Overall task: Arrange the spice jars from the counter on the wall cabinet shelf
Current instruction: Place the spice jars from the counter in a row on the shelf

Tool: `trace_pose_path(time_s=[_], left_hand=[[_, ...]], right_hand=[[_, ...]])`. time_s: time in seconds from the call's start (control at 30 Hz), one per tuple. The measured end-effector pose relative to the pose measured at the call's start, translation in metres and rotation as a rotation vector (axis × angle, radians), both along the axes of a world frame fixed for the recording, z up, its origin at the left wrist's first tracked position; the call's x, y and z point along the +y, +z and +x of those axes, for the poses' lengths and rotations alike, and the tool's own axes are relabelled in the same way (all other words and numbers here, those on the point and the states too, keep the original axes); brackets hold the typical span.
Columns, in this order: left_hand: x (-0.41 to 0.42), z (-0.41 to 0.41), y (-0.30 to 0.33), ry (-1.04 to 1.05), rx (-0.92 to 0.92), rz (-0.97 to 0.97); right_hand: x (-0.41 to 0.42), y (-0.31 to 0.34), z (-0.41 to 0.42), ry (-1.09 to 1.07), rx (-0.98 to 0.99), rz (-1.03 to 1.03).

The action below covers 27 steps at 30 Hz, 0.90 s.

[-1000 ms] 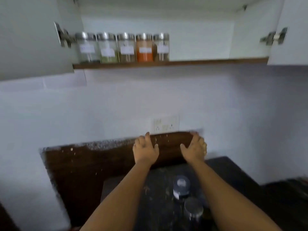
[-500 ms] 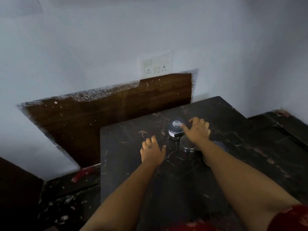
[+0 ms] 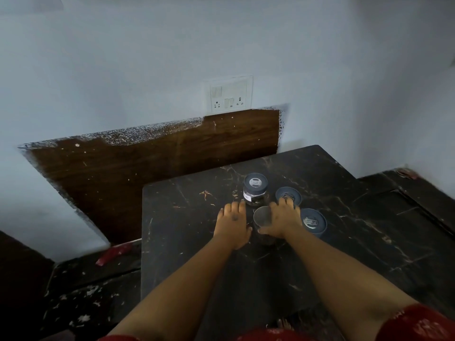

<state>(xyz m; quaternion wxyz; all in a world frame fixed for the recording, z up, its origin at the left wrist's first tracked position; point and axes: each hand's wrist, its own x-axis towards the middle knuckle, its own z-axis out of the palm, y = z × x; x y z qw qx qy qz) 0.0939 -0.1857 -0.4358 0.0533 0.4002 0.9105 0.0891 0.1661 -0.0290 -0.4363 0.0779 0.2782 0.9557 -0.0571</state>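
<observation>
Since half a second ago the right hand (image 3: pixel 280 219) moves off the far blue-lidded glass jar (image 3: pixel 255 189) and now wraps against the right side of the near steel-lidded jar (image 3: pixel 263 216). The left hand (image 3: pixel 232 223) comes in beside that jar's left side, fingers spread. Two more blue-lidded jars (image 3: pixel 313 221) are now uncovered at the right.
</observation>
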Motion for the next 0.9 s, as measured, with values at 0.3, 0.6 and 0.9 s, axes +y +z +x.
trace_pose_path(time_s=[0.3, 0.6, 0.9], left_hand=[[-0.001, -0.004, 0.018, 0.197, -0.427, 0.619], [0.012, -0.026, 0.074, 0.354, -1.378, 1.097], [0.028, -0.022, 0.086, 0.557, -0.964, 1.18]], right_hand=[[-0.005, 0.061, -0.037, -0.32, 0.449, -1.109], [-0.025, 0.084, -0.052, -0.295, 0.59, -1.706], [-0.04, 0.106, -0.08, -0.346, 0.592, -1.096]])
